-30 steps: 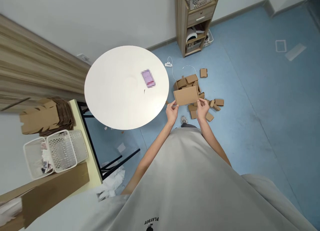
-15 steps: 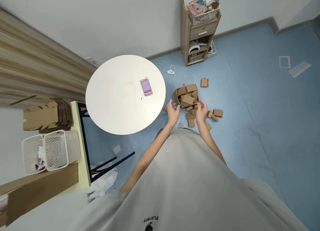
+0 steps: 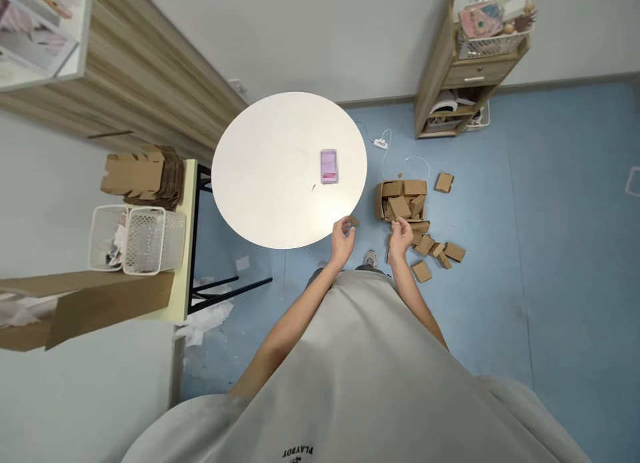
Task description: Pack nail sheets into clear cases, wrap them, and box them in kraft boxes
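Blue floor (image 3: 550,249), round white table (image 3: 270,176), heaped cartons (image 3: 403,203), left hand (image 3: 343,239) open, empty, right hand (image 3: 401,236) curled, hold unclear

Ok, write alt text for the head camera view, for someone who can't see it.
Seen from above, a person's left hand and right hand hover, apparently empty, over a blue floor. Just beyond them sits an open carton packed with small cardboard boxes, with loose boxes scattered beside it. A round white table stands to their left.
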Tool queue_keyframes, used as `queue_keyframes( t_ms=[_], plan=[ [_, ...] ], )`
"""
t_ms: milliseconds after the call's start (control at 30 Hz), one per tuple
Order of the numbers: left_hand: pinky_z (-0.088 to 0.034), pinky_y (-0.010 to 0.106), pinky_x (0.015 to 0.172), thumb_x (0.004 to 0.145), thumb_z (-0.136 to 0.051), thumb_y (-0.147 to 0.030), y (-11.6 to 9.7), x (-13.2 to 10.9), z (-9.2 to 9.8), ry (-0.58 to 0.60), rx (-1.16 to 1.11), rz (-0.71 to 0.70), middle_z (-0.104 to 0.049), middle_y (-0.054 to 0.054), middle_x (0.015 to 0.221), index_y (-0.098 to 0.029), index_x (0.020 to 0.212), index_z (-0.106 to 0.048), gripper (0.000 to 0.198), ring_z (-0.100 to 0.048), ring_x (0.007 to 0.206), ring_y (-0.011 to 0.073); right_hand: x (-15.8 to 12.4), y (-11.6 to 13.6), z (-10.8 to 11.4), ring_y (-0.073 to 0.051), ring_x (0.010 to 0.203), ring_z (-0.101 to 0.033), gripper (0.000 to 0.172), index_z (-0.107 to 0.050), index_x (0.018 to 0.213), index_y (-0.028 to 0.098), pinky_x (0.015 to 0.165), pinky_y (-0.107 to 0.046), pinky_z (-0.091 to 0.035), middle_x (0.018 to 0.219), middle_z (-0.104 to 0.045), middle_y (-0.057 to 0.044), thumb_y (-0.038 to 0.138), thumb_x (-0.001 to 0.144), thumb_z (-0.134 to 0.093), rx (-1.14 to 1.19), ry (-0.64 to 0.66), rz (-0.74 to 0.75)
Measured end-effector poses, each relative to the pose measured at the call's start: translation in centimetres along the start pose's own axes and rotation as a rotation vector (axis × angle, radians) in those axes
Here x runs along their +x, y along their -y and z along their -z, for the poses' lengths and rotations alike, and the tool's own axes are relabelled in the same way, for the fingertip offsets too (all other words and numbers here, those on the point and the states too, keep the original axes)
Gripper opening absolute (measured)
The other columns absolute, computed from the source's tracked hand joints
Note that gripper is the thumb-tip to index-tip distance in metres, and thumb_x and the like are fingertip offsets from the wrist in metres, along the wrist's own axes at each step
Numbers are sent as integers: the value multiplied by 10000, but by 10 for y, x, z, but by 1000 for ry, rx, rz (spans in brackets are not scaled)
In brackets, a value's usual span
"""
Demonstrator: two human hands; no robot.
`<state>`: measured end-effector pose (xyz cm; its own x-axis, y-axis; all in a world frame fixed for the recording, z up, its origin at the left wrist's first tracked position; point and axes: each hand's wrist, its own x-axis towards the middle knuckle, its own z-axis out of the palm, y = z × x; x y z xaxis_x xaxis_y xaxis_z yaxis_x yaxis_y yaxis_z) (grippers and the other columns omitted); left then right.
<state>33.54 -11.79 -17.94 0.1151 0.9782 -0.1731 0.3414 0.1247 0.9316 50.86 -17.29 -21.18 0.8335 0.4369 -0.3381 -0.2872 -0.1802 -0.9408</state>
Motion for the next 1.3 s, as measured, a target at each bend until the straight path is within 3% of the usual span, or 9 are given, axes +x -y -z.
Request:
queue_keyframes(
  t_ms=[167, 333, 533, 700, 867, 1033, 1300],
  plan=[
    [-604, 448, 1085, 1003, -615, -212, 8, 6, 40, -137, -41, -28, -706, 127, 1247, -220, 1367, -671, 369, -724, 1160, 233, -22, 9, -47, -254, 1126, -779, 340, -688, 1138, 168, 1113, -464, -604, 1218, -781, -170, 399, 894, -639, -27, 101, 34],
    [-608, 381, 1017, 973, -626, -169, 16, 14, 98, -253, -75, -33, -682, 67, 1093, -227, 1333, -701, 372, -696, 1029, 191, -68, 20, -111, -264, 1178, -771, 413, -678, 1181, 167, 1112, -455, -602, 1259, -771, -180, 473, 905, -640, -91, 231, 123],
    [-614, 386, 991, 949, -626, -133, 26, 30, 191, -388, -180, -71, -670, 47, 1028, -218, 1297, -727, 372, -689, 962, 187, -156, 18, -191, -293, 1146, -794, 451, -695, 1173, 162, 1046, -458, -620, 1211, -781, -171, 501, 881, -635, -223, 403, 230],
    [-625, 376, 972, 916, -641, -101, 49, 33, 290, -519, -240, -85, -677, 35, 1000, -223, 1276, -743, 393, -702, 933, 179, -241, -2, -268, -279, 1078, -802, 427, -705, 1163, 181, 1031, -482, -635, 1159, -792, -142, 499, 883, -654, -224, 541, 233],
    [-623, 362, 962, 915, -672, -101, 77, 25, 381, -731, -312, -19, -695, 36, 978, -207, 1271, -737, 377, -707, 935, 179, -312, -10, -336, -270, 1040, -779, 424, -719, 1169, 175, 1000, -464, -623, 1074, -792, -120, 502, 910, -642, -301, 742, 314],
    [-623, 360, 973, 917, -684, -118, 99, 23, 439, -887, -377, 29, -705, 32, 970, -205, 1270, -734, 367, -714, 932, 179, -362, -19, -388, -264, 1024, -770, 426, -731, 1154, 171, 967, -442, -612, 1108, -790, -136, 499, 905, -623, -380, 915, 384],
    [-609, 355, 994, 961, -697, -206, 152, 38, 525, -1077, -377, 158, -692, 33, 1002, -223, 1276, -722, 316, -715, 949, 172, -426, -59, -482, -248, 1019, -737, 424, -734, 1152, 175, 962, -437, -621, 1171, -759, -149, 508, 928, -599, -453, 1134, 436]
  ],
)
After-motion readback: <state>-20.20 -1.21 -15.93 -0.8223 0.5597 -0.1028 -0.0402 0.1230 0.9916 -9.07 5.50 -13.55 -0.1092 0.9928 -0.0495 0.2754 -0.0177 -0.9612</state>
